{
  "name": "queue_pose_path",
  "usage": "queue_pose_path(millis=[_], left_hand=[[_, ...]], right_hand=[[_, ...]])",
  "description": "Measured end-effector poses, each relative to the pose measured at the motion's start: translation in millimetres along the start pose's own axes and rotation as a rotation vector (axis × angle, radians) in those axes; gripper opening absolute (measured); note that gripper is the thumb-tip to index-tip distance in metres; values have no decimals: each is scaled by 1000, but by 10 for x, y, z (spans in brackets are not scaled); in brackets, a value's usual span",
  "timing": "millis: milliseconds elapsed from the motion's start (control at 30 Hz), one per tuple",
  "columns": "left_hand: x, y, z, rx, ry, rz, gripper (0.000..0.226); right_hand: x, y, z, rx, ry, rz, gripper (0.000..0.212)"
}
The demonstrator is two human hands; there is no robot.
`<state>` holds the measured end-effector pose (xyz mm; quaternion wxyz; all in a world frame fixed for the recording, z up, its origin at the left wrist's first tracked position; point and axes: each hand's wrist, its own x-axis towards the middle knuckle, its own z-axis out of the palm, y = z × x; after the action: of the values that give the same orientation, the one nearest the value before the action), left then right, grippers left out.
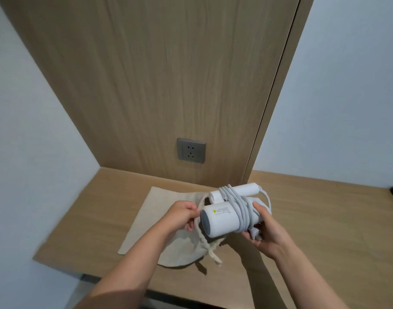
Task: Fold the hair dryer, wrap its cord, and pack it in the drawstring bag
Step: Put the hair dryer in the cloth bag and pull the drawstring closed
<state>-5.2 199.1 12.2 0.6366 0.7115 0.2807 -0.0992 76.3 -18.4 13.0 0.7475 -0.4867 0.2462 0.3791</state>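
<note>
Now hair dryer point(222, 217) in right hand point(265, 233).

There is a single view, from a wide-angle camera worn on the person's head. It looks forward and steeply down over both forearms onto the wooden surface point(84, 221), close enough that the arms fill the lower frame. It faces a wood wall panel point(159, 74) with a socket point(191, 150); edges bend outward
</note>
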Motion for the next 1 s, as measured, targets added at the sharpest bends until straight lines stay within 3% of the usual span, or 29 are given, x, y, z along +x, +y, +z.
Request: queue_pose_path(millis=[167, 300, 400, 567, 800, 900, 1000], left_hand=[[-76, 18, -5, -85, -26, -13, 28], [-90, 123, 133, -117, 80, 59, 24], [-77, 206, 253, -10, 195, 121, 20], [-79, 289, 359, 208, 248, 271, 19], [-156, 236, 403, 531, 332, 470, 11], [-96, 135, 446, 494, 377, 453, 13], [-53, 114, 461, 396, 369, 372, 17]], right_hand=[[25, 64, -32, 34, 20, -62, 36], [11, 162, -47, -60, 16, -201, 24], [-3, 196, -73, -212, 28, -293, 32], [-25, 180, -7, -377, 8, -372, 12], [99, 161, 164, -246, 120, -311, 29], [124, 198, 244, -190, 118, -298, 38], [114, 188, 313, -299, 88, -254, 36]])
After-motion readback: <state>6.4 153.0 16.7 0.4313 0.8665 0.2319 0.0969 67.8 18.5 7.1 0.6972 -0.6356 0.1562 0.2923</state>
